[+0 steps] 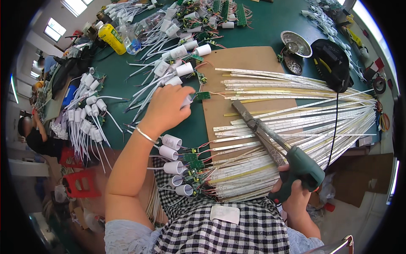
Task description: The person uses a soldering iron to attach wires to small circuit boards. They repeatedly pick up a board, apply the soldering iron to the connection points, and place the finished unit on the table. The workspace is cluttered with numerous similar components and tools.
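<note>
My left hand (167, 106), with a bangle at its wrist, is closed around a white cylindrical cap (186, 101). A small green circuit board (203, 95) sits beside this cap, with red wires running to the LED strips (262, 92). My right hand (296, 197) grips a dark green pistol-shaped soldering gun (302, 169). Its long barrel points up and left over the strips. A grey-brown flat bar (258, 131) lies across the strips under the barrel, its lower end by my right fingers. Several wired white caps (172, 167) with boards (193, 161) lie near my apron.
More caps with cables (175, 29) are heaped at the back, and others (86, 120) at left. A brown board (245, 57) lies under the strip ends. A metal bowl (296, 42), black cap (332, 63), yellow bottle (111, 39) and hanging black cord (334, 127) stand out. A person (40, 135) works far left.
</note>
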Available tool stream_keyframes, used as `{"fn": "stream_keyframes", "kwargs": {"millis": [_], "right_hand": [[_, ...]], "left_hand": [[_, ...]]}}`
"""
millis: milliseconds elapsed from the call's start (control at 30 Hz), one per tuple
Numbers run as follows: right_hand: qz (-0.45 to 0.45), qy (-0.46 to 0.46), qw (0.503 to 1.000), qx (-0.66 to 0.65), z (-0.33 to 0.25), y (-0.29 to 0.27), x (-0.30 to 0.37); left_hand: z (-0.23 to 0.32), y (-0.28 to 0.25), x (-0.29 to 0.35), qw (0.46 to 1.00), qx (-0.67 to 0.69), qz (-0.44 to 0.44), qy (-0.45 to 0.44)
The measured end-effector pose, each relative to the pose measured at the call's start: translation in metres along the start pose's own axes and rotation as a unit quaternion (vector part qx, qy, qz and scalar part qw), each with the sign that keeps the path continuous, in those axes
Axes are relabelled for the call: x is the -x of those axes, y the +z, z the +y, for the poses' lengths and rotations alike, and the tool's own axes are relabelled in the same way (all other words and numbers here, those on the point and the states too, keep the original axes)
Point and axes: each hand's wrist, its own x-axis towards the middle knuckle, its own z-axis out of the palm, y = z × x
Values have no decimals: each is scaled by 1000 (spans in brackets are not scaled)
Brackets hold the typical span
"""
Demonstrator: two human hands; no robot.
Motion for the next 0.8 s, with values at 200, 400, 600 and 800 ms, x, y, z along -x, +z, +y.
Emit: {"fn": "stream_keyframes", "kwargs": {"millis": [200, 400, 600, 800], "right_hand": [[-19, -14, 1000, 1, 7, -5, 0], [-26, -29, 999, 6, 7, -7, 1], [-15, -19, 1000, -3, 8, -6, 2], [-4, -5, 1000, -7, 6, -2, 0]], "left_hand": [[2, -10, 10, 998, 28, 45, 22], [29, 7, -12, 991, 43, 73, 108], [36, 27, -13, 986, 26, 119, 113], [34, 28, -14, 980, 33, 146, 130]]}}
